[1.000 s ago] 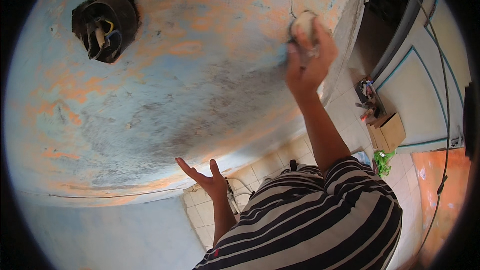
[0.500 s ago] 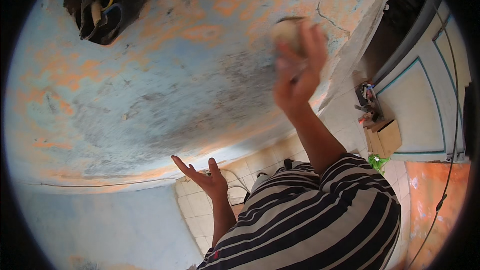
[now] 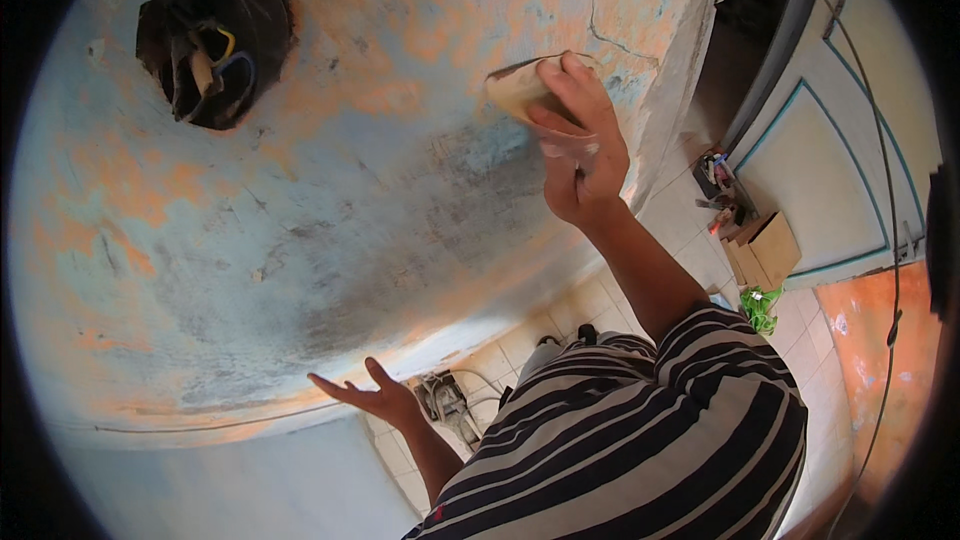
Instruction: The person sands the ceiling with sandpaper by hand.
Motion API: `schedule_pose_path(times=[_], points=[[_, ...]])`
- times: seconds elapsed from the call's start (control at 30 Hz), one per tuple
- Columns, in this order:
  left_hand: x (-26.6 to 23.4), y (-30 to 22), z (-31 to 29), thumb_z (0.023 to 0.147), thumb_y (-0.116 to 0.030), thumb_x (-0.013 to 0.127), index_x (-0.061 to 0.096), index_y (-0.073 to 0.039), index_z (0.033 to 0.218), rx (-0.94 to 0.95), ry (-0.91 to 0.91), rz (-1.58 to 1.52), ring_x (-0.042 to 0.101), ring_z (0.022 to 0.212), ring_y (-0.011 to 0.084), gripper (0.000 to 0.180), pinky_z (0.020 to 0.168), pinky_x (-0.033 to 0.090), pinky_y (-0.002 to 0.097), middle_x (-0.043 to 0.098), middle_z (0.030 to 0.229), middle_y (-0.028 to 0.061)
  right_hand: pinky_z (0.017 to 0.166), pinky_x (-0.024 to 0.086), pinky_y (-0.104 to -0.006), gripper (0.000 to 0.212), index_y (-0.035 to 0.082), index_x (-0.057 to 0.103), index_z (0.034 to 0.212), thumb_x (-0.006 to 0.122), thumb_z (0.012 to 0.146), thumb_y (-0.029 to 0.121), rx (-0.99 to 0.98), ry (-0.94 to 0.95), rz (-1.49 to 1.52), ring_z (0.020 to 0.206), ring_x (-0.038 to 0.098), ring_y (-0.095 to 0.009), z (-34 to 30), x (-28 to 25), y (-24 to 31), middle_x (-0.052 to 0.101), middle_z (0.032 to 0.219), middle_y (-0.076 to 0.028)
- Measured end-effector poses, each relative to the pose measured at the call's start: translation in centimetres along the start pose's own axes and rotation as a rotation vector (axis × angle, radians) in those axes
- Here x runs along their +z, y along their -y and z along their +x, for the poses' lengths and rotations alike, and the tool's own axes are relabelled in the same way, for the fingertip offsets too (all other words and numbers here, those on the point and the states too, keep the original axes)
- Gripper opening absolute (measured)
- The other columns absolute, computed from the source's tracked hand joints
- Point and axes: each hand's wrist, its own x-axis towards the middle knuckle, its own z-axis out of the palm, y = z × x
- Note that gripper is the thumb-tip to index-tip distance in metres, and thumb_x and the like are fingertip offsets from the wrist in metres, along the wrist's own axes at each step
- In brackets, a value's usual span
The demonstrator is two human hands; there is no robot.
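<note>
A person in a striped shirt (image 3: 640, 440) looks up at a worn ceiling (image 3: 330, 200) of patchy blue and orange paint. In the upper middle of the frame, the right hand (image 3: 580, 155) presses a folded tan sheet of sandpaper (image 3: 518, 90) flat against the ceiling, fingers (image 3: 575, 90) spread over its back and holding it in place. The sheet looks thin, light and flexible, with a gritty face, so it is probably best held with flat fingers across its back rather than pinched at an edge. The left hand (image 3: 370, 398), at lower centre, is empty, palm up with fingers spread wide, just below the ceiling. One sandpaper sheet is visible. One round ceiling hole (image 3: 212, 45) at upper left shows loose wires. One cardboard box (image 3: 765, 252) sits on the tiled floor (image 3: 680, 220) at right.
</note>
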Motion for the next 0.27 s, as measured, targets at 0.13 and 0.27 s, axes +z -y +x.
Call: schedule_pose_path(times=[0.13,0.27], points=[[-0.2,0.0,1.8,0.101,-0.050,0.060,0.013,-0.016,0.167,0.116,-0.019,0.012,0.019,0.157,0.0404,0.087,0.121,0.024,0.0648,0.015,0.171,0.0180,0.112,0.046,-0.0526,0.027,0.006,0.070,0.121,0.064,0.095,0.008,-0.396,0.292,-0.209,0.133,0.058,-0.037,-0.7,-0.1,0.7,0.065,0.138,-0.017],[0.8,-1.2,3.3,0.098,-0.060,0.060,0.012,-0.016,0.167,0.285,-0.020,-0.069,0.017,0.157,0.0410,0.095,0.122,0.023,0.0657,0.012,0.172,0.0158,0.117,0.043,-0.0490,0.037,0.016,0.066,0.135,0.067,0.098,0.017,-0.111,0.115,0.066,0.137,0.055,-0.039,0.3,0.6,-0.3,0.052,0.151,-0.017]])
